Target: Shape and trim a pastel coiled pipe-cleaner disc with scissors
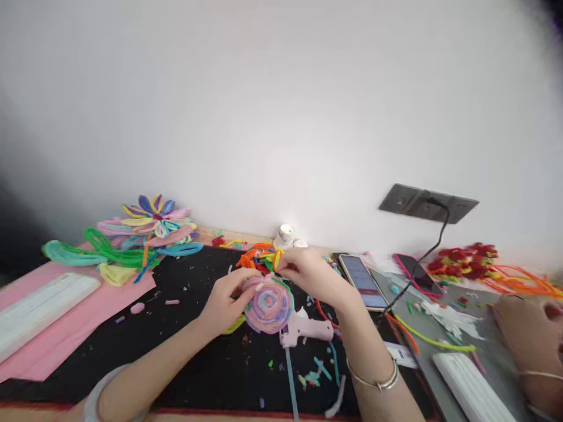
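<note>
My left hand point(229, 300) grips the left edge of a round, coiled pipe-cleaner disc point(269, 306) in pink, purple and teal, with thumb and fingers closed on it. At the disc's top edge, the fingers of my right hand point(310, 274) are pinched together; what lies between them is hidden. Just behind the hands is a bunch of orange, yellow and green pipe cleaners point(253, 257). A pale pink glue gun point(310, 329) rests on the black mat, partly behind the disc, with a glue stick point(291, 381) pointing toward me.
Pipe-cleaner flowers point(158, 218) and pink sheets point(127, 293) are at left. To the right lie two phones point(364, 281) point(417, 274), red pipe-cleaner flowers point(466, 261) and a white bar point(472, 387). A black cord point(433, 249) runs from the wall socket. Another person's hand point(523, 328) is at far right.
</note>
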`<state>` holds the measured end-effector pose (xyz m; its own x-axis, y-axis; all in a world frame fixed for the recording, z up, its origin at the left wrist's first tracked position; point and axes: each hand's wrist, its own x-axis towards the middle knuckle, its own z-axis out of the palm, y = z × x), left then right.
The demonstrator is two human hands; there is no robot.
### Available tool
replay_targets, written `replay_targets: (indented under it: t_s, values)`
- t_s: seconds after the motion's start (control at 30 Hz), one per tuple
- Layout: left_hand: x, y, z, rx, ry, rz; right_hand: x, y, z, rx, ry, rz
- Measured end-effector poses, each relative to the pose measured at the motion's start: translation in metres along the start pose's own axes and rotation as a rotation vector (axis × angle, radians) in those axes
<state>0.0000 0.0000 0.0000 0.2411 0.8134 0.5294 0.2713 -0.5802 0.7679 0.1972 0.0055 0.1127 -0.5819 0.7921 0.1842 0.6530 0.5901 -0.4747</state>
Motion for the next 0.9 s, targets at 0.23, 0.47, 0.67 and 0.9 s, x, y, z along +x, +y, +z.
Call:
replay_targets:
  t_s: [0.23, 0.47, 0.67, 0.9]
  values:
    - [-0.0018, 0.0011, 0.0003, 0.053, -0.010, 0.051, -0.0021, 0.0032, 0.0027, -0.013, 0.029, 0.043]
    - [-0.0009, 0.0018, -0.0004, 0.170, -0.013, 0.218, -0.0051, 0.0043, 0.0047, -0.035, 0.041, 0.065]
    - [-0.0009, -0.0003, -0.0008, 0.161, -0.030, 0.280, -0.0047, 0.0020, 0.0053, -0.055, 0.030, 0.084]
    - [0.0013, 0.0022, -0.0009, 0.175, -0.031, 0.269, -0.0043, 0.0042, 0.0046, -0.048, 0.020, 0.023]
